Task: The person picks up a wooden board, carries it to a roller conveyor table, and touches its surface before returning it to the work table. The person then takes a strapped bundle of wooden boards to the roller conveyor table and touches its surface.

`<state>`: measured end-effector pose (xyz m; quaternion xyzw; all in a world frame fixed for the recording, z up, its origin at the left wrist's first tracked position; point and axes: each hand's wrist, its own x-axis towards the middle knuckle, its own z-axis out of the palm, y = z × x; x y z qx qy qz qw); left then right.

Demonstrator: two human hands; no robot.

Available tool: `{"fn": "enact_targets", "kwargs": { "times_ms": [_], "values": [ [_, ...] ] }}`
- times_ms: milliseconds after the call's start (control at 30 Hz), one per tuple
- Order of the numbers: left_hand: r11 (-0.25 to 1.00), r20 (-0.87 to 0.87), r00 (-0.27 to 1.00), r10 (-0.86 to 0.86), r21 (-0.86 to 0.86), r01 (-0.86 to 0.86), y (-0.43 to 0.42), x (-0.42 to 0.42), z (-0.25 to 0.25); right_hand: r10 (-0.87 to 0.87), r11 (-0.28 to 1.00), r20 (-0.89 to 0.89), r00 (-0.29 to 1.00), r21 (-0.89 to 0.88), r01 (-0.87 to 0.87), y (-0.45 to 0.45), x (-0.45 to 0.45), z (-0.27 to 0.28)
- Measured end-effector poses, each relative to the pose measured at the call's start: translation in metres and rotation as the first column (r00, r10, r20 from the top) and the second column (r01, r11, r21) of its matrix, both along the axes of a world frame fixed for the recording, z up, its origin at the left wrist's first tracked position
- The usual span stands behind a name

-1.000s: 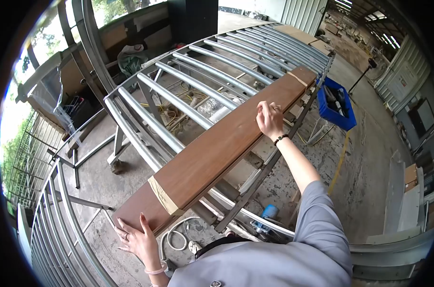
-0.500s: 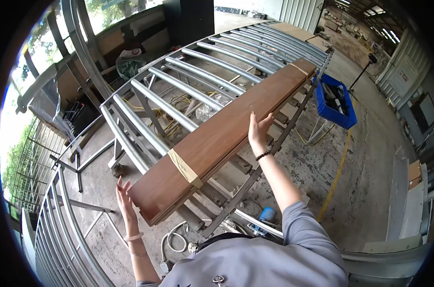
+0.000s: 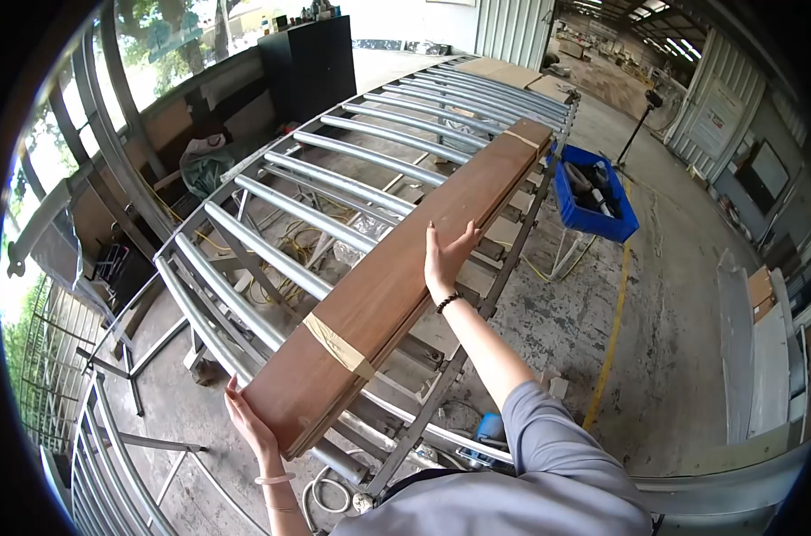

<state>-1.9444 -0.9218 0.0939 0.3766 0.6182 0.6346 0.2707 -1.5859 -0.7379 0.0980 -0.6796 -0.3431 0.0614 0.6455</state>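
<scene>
A long bundle of reddish-brown wooden planks (image 3: 383, 275) lies slantwise across the metal rollers. A pale strap (image 3: 337, 344) wraps its near part, and a thinner band (image 3: 522, 138) crosses its far end. My left hand (image 3: 252, 420) is at the near end, fingers stretched out, its palm side against the end faces. Along the right long side, my right hand (image 3: 447, 261) rests at the edge with thumb and fingers spread. Neither hand is wrapped round the planks.
The roller conveyor (image 3: 307, 214) stretches away with gaps between its rollers. A blue crate (image 3: 593, 198) holding tools stands to its right. Hoses and a blue motor-like unit (image 3: 489, 433) are below. Another curved roller frame (image 3: 111, 456) is at lower left. Flat brown sheets (image 3: 499, 71) lie at the far end.
My left hand has come in from beside the bundle to its near end. My right hand stays along the right side. The whole view has shifted slightly.
</scene>
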Motion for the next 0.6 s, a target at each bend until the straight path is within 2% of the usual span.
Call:
{"fn": "enact_targets", "kwargs": {
  "times_ms": [33,133,267,600],
  "values": [
    [1.000,0.003,1.000,0.002,0.004,-0.002,0.003,0.006,0.000,0.002,1.000,0.003,1.000,0.004,-0.002,0.004,0.005,0.000],
    [1.000,-0.169,0.986,-0.018,-0.024,0.014,0.016,0.023,0.005,0.011,1.000,0.014,1.000,-0.020,-0.011,0.018,0.025,0.002],
    [1.000,-0.282,0.960,0.003,-0.027,-0.011,0.038,0.051,0.006,-0.015,1.000,0.077,0.997,-0.021,0.016,0.044,0.056,-0.002],
    [0.999,-0.236,0.971,-0.039,-0.027,0.033,0.091,0.124,0.011,-0.013,0.994,0.125,0.992,-0.105,0.027,0.108,0.129,-0.004]
  ]
}}
